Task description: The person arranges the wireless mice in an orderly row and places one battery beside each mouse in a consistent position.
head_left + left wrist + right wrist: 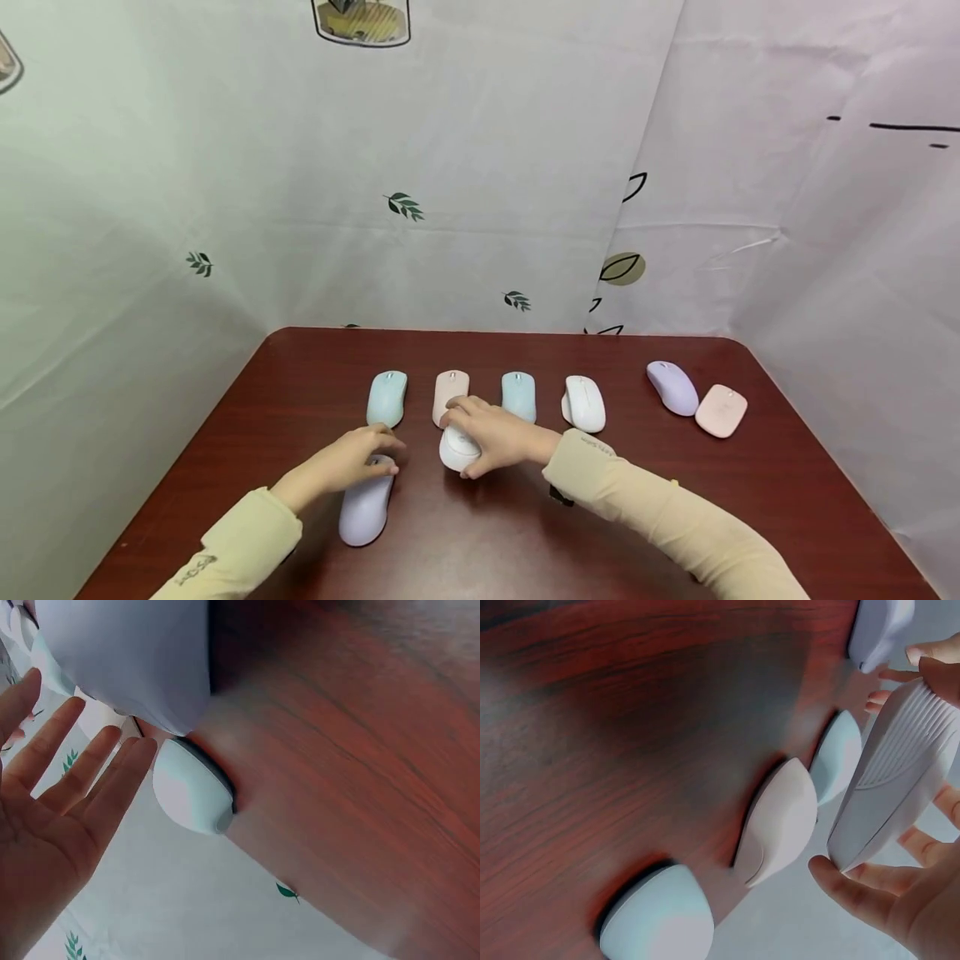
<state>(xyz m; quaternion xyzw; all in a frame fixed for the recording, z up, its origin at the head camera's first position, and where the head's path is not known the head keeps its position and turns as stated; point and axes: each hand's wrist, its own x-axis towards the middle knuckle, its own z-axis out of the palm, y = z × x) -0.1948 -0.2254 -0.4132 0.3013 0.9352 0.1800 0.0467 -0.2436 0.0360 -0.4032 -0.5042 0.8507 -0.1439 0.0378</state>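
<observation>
A white computer mouse [456, 450] is in my right hand [498, 433], gripped between thumb and fingers. In the right wrist view this white mouse [900, 757] is tilted above the tabletop, its ribbed side showing. My left hand [348, 460] hovers by a lavender mouse [365, 508] at the front left, fingers loosely extended. The left wrist view shows that palm with nothing in it, apart from the lavender mouse [127, 660]. Just behind my hands lie a mint-green mouse [387, 400] and a pink mouse [450, 393], the latter partly covered by my right fingers.
The row goes on to the right with a light blue mouse [518, 396] and another white mouse [584, 404]. Farther right, a second lavender mouse [672, 388] lies beside a flat pink mouse [721, 411]. A patterned curtain [465, 167] hangs behind the dark red table [480, 558].
</observation>
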